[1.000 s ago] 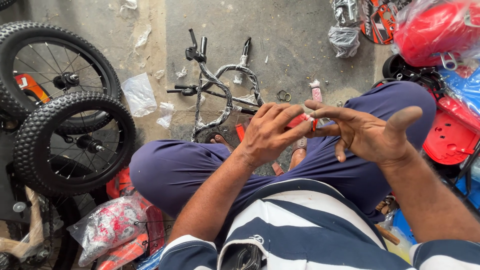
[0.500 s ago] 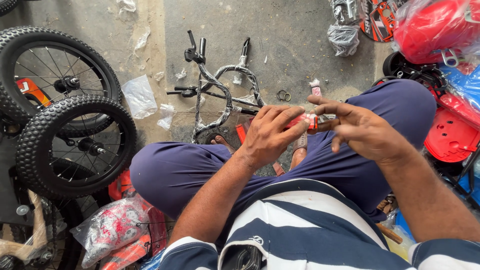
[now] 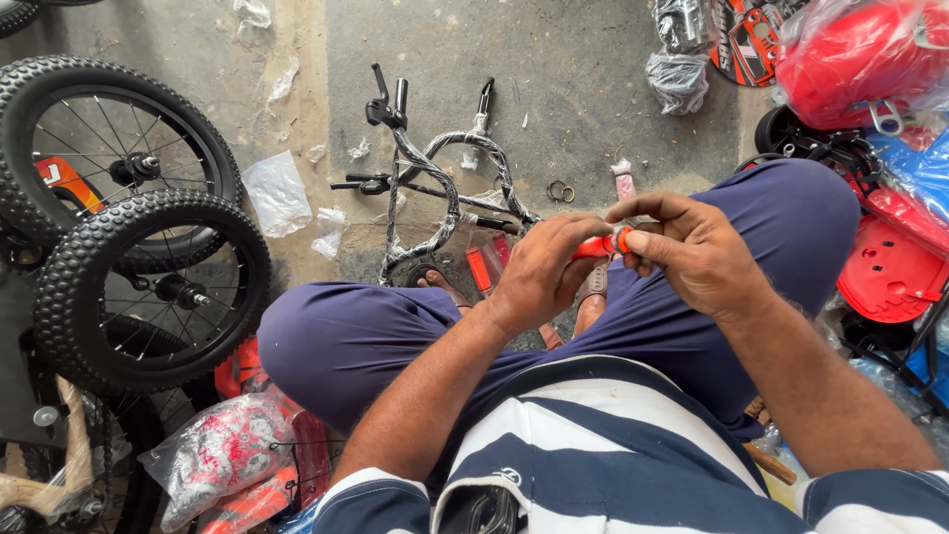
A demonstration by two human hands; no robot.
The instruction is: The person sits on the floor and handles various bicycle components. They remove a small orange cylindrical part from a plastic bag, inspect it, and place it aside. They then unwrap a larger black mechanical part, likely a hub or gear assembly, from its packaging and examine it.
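Head view, only view available.

Landmark: the wrapped handlebar (image 3: 435, 188) lying on the concrete floor (image 3: 573, 89) ahead of the person's knees. All places below are taken from it.

The small orange part (image 3: 599, 245) sits to the right of the handlebar and nearer the camera, raised above the person's lap and the gap between the knees. Only a short length shows between the two hands. Its long axis runs roughly left to right across the view, tilted slightly upward toward the right end.

Left hand (image 3: 539, 272): fingers curled closed over the left end of the orange part, thumb side up. The covered end is hidden, so how far the part extends inside the fist cannot be told.

Right hand (image 3: 697, 252): thumb and forefinger pinched shut on the right end of the same part, remaining fingers loosely bent behind. A small white or silvery bit shows at the pinch; too small to identify.

Key relation: the two hands face each other along the part's axis, left hand on the end nearer the handlebar, right hand on the far end. The hands are almost touching, with the part bridging them. Neither hand is clearly nearer; both hold it.

Surroundings: two knobby wheels (image 3: 148, 287) well to the left of the handlebar; two small rings (image 3: 560, 190) just to its right on the floor; red plastic parts (image 3: 895, 267) far to the right.
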